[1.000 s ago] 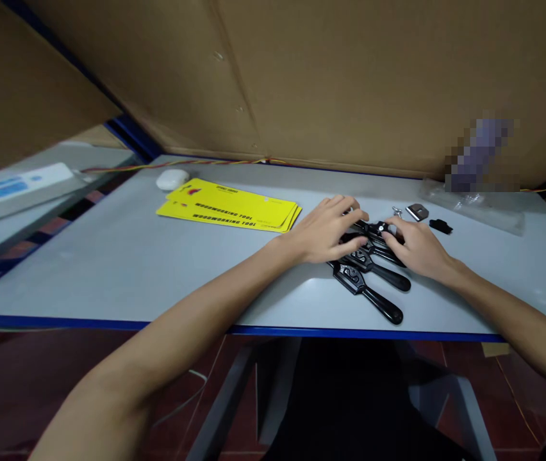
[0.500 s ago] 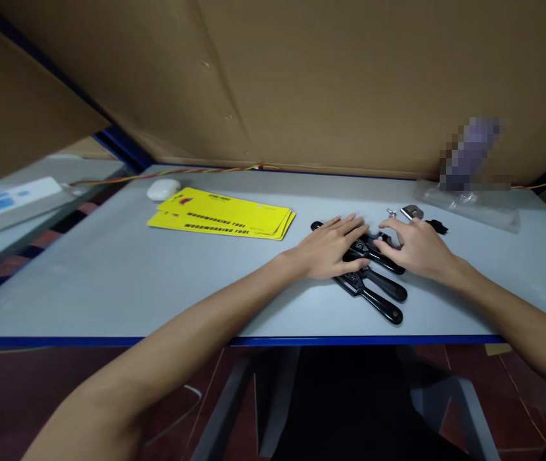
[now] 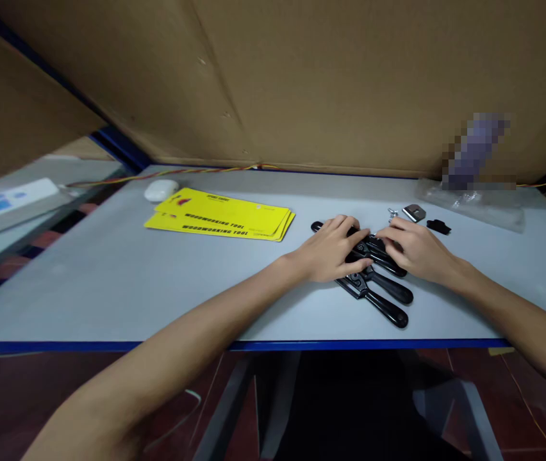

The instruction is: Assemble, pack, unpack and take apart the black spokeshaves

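Observation:
Several black two-handled tools (image 3: 382, 296) lie stacked on the grey table (image 3: 109, 282), near its front edge. My left hand (image 3: 333, 253) rests on the left side of the stack, its fingers curled over the top tool's left handle (image 3: 318, 226). My right hand (image 3: 417, 248) sits on the right side, with its fingertips pressed together on the middle of that same top tool. The lower tools' right handles stick out toward me from under both hands.
A small metal plate (image 3: 414, 212), a wing screw (image 3: 392, 212) and a small black part (image 3: 439, 225) lie just behind my right hand. Yellow printed cards (image 3: 220, 218) and a white oval object (image 3: 161, 189) are at the left. A clear plastic bag (image 3: 475, 205) lies far right. Cardboard walls (image 3: 302, 83) close the back.
Both hands lay flatter and more spread on the stack; now their fingers have curled in and closed on the top tool. The stack has shifted slightly.

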`<state>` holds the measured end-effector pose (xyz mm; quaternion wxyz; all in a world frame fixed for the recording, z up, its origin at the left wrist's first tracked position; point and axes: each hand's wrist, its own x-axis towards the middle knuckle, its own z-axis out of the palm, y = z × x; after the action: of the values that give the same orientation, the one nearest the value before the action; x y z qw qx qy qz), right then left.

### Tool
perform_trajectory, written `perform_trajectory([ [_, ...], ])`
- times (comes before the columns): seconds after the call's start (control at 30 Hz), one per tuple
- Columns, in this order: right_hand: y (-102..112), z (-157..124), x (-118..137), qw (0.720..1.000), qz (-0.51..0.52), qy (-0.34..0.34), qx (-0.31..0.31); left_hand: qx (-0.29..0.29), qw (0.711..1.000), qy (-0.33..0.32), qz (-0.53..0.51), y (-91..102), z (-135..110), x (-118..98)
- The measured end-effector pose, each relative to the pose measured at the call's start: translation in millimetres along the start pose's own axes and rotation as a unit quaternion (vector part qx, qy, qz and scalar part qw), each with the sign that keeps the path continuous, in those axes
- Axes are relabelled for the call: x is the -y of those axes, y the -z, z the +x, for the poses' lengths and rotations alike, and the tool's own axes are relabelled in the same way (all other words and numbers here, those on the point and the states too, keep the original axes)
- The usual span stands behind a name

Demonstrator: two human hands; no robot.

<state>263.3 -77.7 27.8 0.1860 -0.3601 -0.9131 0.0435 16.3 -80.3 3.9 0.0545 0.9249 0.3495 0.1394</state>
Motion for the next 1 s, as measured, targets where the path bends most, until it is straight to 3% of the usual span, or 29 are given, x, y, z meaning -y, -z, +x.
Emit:
perform_trajectory([
  [0.17,1,0,-4,0.994,-0.026,-0.012,-0.105,-0.023,0.999,-0.011,-0.047,0.6,-1,1],
  [0.27,5,1,-5,0.991,-0.046,-0.05,-0.114,-0.032,0.995,-0.018,-0.091,2.3,-1,1],
  [0.6,25,0,-6,0.993,-0.039,-0.094,0.067,-0.038,0.994,-0.056,-0.085,2.4,0,2],
  [0.83,31,0,-6,0.977,-0.076,-0.096,0.174,-0.066,0.995,0.029,-0.064,2.0,1,4],
  [1.0,27,4,-11,0.972,-0.031,-0.131,0.191,-0.044,0.995,0.045,-0.072,3.9,-1,17],
])
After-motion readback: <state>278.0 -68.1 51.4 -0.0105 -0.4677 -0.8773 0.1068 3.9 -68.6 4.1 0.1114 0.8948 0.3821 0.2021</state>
